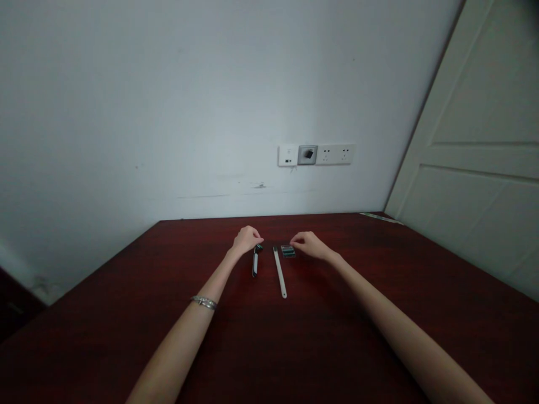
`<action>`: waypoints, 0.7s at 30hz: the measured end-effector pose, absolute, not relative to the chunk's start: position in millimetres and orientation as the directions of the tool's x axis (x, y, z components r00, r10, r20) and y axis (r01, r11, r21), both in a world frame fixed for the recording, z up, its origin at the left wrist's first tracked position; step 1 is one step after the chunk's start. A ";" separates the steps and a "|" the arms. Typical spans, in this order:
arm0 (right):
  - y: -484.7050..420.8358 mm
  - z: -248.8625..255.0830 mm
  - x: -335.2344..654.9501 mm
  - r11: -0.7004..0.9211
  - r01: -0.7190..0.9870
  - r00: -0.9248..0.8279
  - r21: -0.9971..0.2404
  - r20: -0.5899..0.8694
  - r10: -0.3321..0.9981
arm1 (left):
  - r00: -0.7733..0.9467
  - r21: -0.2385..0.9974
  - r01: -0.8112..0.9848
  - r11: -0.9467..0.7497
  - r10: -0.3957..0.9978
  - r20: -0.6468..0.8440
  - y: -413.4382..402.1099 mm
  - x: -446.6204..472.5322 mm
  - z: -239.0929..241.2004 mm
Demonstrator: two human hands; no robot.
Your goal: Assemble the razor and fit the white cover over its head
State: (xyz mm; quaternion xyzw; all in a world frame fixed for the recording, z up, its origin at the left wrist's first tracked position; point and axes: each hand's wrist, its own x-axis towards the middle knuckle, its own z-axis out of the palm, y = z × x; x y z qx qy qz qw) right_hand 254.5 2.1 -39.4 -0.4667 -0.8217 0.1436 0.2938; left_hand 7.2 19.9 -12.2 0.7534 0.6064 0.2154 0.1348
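From my end of the feed, I see three small things lying near the middle of the frame on the dark red, glossy wooden bench (236, 348). Left of centre, my left hand (246, 239), with a silver metal bracelet (204, 302) on its forearm, bends over the dark head of a slender black-and-white handled tool (255, 265); its fingers are drawn together, but I cannot tell whether they grasp the head or only hover at it. Right of centre, my right hand (310, 244) has thumb and fingertips brought close at the upper right edge of a small clear flat pack with dark contents (288, 251); whether it pinches that edge or merely rests beside it, I cannot tell either. Between them, touched by neither, lies a long thin white stick with a dark tip (280, 273). A grip on only the pack's edge could let it skid or flip on the smooth top, I judge. Lifting the tool by its head could swing its handle down, and a careless inward sweep could knock the white stick askew.
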 end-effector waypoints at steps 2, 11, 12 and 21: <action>-1.6 -36.9 249.6 0.524 0.675 -0.398 -0.520 0.341 0.852 | 0.153 0.466 0.864 -0.192 0.981 0.121 21.0 -2.2 -13.8; -9.0 -39.3 235.2 0.533 0.670 -0.423 -0.516 0.325 0.846 | 0.146 0.437 0.896 -0.085 0.983 -0.107 14.6 -9.9 -16.3; -9.3 -39.7 234.9 0.534 0.670 -0.424 -0.517 0.324 0.846 | 0.145 0.439 0.895 -0.079 0.982 -0.121 13.9 -9.3 -16.7; -12.6 -33.6 234.0 0.536 0.667 -0.430 -0.517 0.320 0.844 | 0.156 0.432 0.899 -0.079 0.977 -0.145 17.3 -3.9 -26.7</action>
